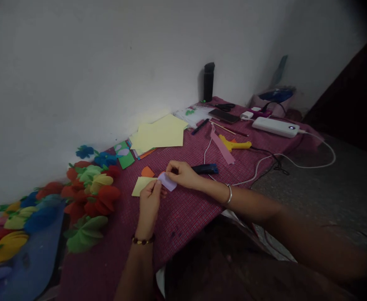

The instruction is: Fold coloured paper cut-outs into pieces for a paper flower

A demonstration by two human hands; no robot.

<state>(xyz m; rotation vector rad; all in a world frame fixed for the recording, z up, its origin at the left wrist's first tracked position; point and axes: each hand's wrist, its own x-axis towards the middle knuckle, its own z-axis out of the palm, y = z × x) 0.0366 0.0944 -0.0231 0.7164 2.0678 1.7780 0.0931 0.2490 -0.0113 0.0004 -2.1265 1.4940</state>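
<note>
left hand (150, 194), right hand (183, 174): grips clamped on one purple paper (168, 183); bare counter (186, 215) to near edge; one yellow glue gun (238, 145).

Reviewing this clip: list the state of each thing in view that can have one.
Purple paper: held up in both grips
Left grip: closed on the Purple paper
Right grip: closed on the Purple paper
Power bank: display lit, cable plugged in
Phone: flat, screen dark
Black bottle: upright
Scissors: lying down; open or shut unclear
Flowers: petals fanned out
</note>
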